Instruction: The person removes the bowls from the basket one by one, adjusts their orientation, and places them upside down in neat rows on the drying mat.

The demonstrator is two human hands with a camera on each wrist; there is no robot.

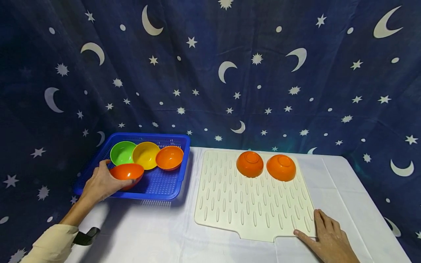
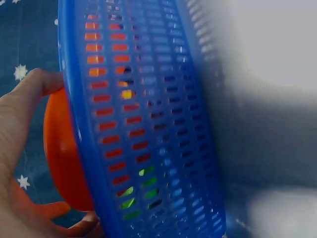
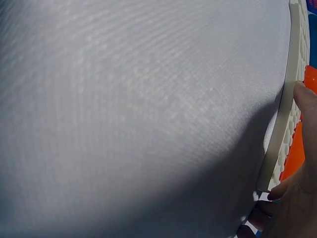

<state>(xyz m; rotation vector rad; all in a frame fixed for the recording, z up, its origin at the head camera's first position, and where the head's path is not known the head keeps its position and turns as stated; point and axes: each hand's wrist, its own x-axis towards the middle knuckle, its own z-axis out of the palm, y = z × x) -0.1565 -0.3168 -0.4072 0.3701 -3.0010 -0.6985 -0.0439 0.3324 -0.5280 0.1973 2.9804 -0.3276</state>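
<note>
My left hand (image 1: 102, 181) grips a red-orange bowl (image 1: 128, 170), thumb on the near side and fingers at the far-left rim. The bowl, tilted with its inside showing, is at the near left part of a blue basket (image 1: 164, 197). In the left wrist view, the basket wall hides part of this bowl (image 2: 63, 148). My right hand (image 1: 332, 237) rests at the near right corner of a cream ribbed mat (image 1: 230, 204), thumb on the front edge and fingers along the right edge. Two orange bowls, one (image 1: 250, 164) left of the other (image 1: 281, 168), sit upside down on the mat's far part.
Behind the held bowl, a green bowl (image 1: 123, 153), a yellow bowl (image 1: 146, 155) and an orange bowl (image 1: 169, 157) lie mouth up in the basket. Basket and mat share a table with a white cloth (image 1: 148, 230). A dark blue star-patterned curtain (image 1: 204, 73) hangs behind.
</note>
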